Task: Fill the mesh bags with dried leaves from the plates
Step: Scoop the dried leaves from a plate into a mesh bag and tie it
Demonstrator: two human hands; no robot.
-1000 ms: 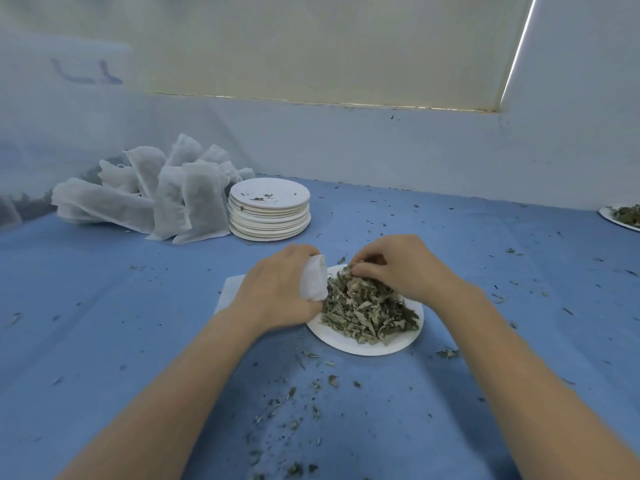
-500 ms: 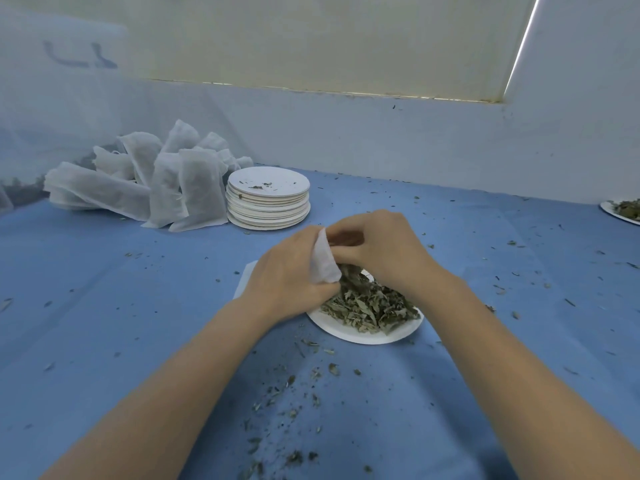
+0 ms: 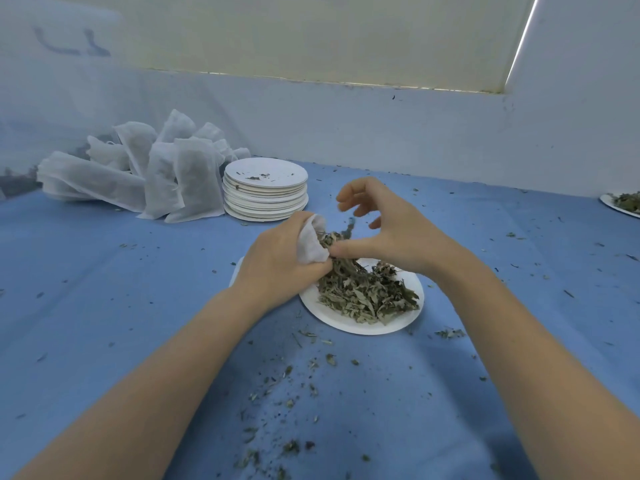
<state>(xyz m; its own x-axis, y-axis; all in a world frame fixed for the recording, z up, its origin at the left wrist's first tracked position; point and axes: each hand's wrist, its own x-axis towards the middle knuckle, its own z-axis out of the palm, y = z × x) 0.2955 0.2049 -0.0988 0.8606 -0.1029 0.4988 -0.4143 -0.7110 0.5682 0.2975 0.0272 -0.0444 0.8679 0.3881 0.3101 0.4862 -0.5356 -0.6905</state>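
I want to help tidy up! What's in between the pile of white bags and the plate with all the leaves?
In the head view, a stack of empty paper plates sits between the filled mesh bags and the plate of dried leaves.

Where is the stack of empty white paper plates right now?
In the head view, the stack of empty white paper plates stands on the blue table cover at left-centre, directly right of the pile of filled white mesh bags, beyond the left hand.

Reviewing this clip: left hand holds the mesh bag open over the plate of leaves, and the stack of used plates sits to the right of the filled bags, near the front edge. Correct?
Not quite. In the head view the stack of used plates sits right of the filled bags but at the back, near the wall. The left hand does hold the mesh bag over the plate of leaves.
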